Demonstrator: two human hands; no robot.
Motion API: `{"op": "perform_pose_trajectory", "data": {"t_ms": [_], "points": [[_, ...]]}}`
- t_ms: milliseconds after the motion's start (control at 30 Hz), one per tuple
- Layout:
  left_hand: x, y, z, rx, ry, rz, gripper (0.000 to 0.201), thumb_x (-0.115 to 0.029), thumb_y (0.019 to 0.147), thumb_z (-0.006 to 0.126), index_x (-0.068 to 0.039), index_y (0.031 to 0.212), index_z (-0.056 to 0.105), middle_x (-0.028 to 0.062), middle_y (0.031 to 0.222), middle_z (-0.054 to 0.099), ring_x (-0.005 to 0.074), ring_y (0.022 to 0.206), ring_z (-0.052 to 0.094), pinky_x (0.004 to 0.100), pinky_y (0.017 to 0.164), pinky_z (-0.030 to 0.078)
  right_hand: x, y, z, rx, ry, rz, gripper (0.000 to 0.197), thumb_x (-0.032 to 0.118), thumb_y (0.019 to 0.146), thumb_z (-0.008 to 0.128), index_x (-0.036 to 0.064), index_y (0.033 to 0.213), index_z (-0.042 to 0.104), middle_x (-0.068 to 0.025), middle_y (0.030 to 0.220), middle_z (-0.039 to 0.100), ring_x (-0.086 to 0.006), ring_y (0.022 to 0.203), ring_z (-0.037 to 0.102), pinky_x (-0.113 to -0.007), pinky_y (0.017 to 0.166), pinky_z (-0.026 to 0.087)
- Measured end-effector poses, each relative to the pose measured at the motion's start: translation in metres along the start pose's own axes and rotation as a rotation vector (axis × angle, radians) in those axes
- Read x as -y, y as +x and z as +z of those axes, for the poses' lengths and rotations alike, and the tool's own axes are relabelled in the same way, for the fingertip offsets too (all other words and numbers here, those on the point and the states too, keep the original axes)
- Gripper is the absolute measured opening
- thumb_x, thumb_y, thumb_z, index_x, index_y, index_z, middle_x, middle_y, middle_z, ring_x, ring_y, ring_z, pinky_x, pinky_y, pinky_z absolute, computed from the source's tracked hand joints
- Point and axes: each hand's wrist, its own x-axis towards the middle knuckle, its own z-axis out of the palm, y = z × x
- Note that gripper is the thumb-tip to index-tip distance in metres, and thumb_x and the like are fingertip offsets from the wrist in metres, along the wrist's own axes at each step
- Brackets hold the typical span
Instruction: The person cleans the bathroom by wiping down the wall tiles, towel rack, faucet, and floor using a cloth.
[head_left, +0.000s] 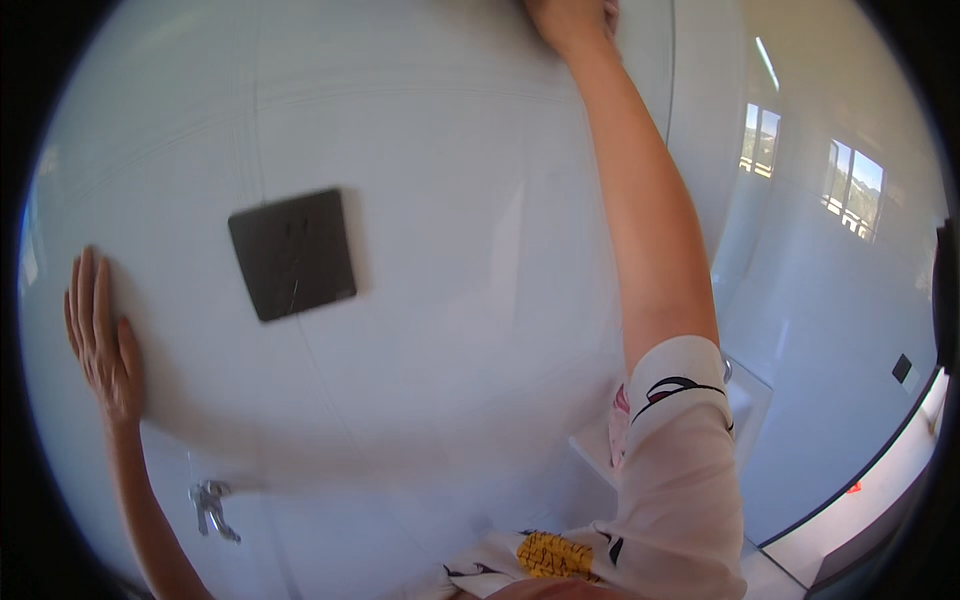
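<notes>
My left hand (105, 350) rests on the glossy white wall (440, 250) at the left, palm toward it. Its fingers are stretched out and hold nothing. My right arm reaches far up across the view. Only the wrist and part of my right hand (575, 18) show at the upper edge, close to the wall; most of its fingers are cut off, so whether it holds something is hidden. Between the two arms, a dark square plate (293, 255) is fixed on the wall, nearer my left hand. Neither hand touches it.
A chrome tap (213, 510) sticks out of the wall below my left hand. Behind my right sleeve, a white basin or ledge (755, 400) stands in the corner, with something pink (619, 425) by it. The right wall carries window reflections and a small black plate (902, 367).
</notes>
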Motion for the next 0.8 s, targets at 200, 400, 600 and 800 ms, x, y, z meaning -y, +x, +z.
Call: {"op": "perform_pose_trajectory", "data": {"t_ms": [200,400,600,800], "points": [[0.000,-0.001,-0.002,0.003,-0.066,-0.079,0.045,-0.031,0.095,0.030,-0.025,0.139,0.039,-0.0009,0.145,0.035,0.0159,0.137,0.026,0.0400,0.115,0.015,0.045,-0.173,-0.039,0.049,0.162,-0.017,0.051,0.019,0.082,0.063,0.0078,0.129,0.044,-0.0144,0.137,0.040,-0.0336,0.130,0.034,-0.042,0.107,0.028],[-0.003,-0.004,-0.002,0.022,-0.113,-0.114,0.045,-0.026,0.094,0.033,-0.027,0.139,0.038,-0.0015,0.146,0.034,0.0148,0.138,0.025,0.0388,0.116,0.013,0.138,-0.383,-0.104,0.373,0.122,0.051,0.050,0.018,0.079,0.063,0.0029,0.123,0.045,-0.0214,0.133,0.042,-0.0421,0.126,0.036,-0.053,0.105,0.025],[-0.012,0.001,-0.014,0.088,-0.163,-0.183,0.044,-0.026,0.092,0.036,-0.027,0.136,0.043,-0.0018,0.145,0.035,0.0144,0.137,0.025,0.0379,0.116,0.013,0.174,-0.393,-0.100,0.400,0.189,0.105,0.051,0.017,0.082,0.057,0.0041,0.129,0.040,-0.0218,0.136,0.039,-0.0431,0.128,0.032,-0.054,0.107,0.022],[-0.005,-0.004,-0.015,0.063,-0.158,-0.121,0.046,-0.029,0.093,0.034,-0.024,0.138,0.040,0.0014,0.146,0.035,0.0166,0.138,0.025,0.0397,0.115,0.014,0.124,-0.160,-0.022,0.094,-0.064,-0.238,0.052,0.017,0.087,0.048,-0.0030,0.133,0.035,-0.0181,0.139,0.036,-0.0335,0.129,0.033,-0.035,0.106,0.029]]}}
